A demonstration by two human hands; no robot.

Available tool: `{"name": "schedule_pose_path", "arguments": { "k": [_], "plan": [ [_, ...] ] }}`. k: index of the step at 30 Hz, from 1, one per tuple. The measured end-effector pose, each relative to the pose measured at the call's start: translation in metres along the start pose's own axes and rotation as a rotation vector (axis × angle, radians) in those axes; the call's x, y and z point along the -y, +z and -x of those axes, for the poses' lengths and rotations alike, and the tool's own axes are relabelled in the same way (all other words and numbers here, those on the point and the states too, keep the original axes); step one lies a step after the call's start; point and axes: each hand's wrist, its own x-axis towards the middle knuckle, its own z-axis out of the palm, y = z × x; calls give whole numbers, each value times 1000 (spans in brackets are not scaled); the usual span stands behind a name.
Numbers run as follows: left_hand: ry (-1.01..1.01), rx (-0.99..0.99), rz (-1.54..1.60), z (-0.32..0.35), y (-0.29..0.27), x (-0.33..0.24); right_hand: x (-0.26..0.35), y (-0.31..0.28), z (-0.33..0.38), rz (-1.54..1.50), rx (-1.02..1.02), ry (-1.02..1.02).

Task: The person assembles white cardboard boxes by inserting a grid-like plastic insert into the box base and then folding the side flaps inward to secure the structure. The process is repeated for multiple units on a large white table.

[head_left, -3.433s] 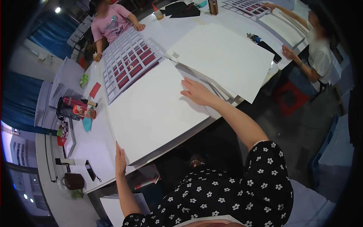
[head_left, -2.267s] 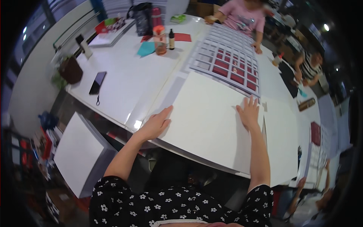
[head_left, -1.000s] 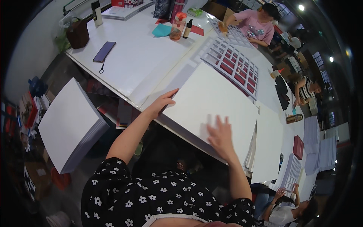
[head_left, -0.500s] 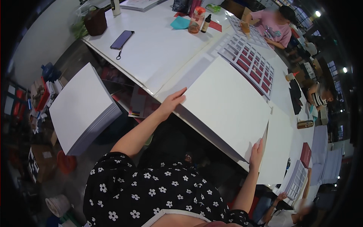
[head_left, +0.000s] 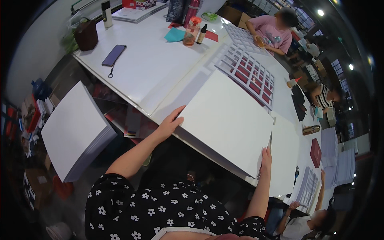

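Note:
A large white board (head_left: 228, 124) lies at the near edge of the table in front of me, its near side slightly past the edge. My left hand (head_left: 171, 123) grips its left corner, fingers bent over the side and thumb near the top. At the right corner my right hand (head_left: 266, 159) holds the opposite side, thumb up and fingers mostly hidden behind the edge. Just beyond the board rests a white lattice frame (head_left: 250, 76) with red showing through its openings.
A stack of white boards (head_left: 76, 130) stands to my left. On the white table (head_left: 148, 76) are a phone (head_left: 114, 55), a clear bottle (head_left: 192, 32) and a brown bag (head_left: 85, 35). A person in pink (head_left: 272, 34) works on another lattice across the table; another lattice (head_left: 307, 186) is at right.
My view has shifted, so the table and stack appear lower and further left. Both hands keep hold of the board, which stays in about the same place on the table.

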Motion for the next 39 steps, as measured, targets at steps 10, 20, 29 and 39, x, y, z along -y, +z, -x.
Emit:
{"name": "schedule_pose_path", "arguments": {
  "k": [10, 20, 29, 39],
  "plan": [
    [-45, -71, 66, -44, -17, 11, 12, 8, -36, -5, 5, -152],
    [152, -143, -498, -211, 0, -9, -61, 1, -53, 225, -314, -251],
    [104, -84, -684, -279, 33, -4, -91, -9, -65, -112, -269, -432],
    [63, -87, -581, -294, 37, 11, -94, -8, -62, -78, -350, -425]
  ]
}}
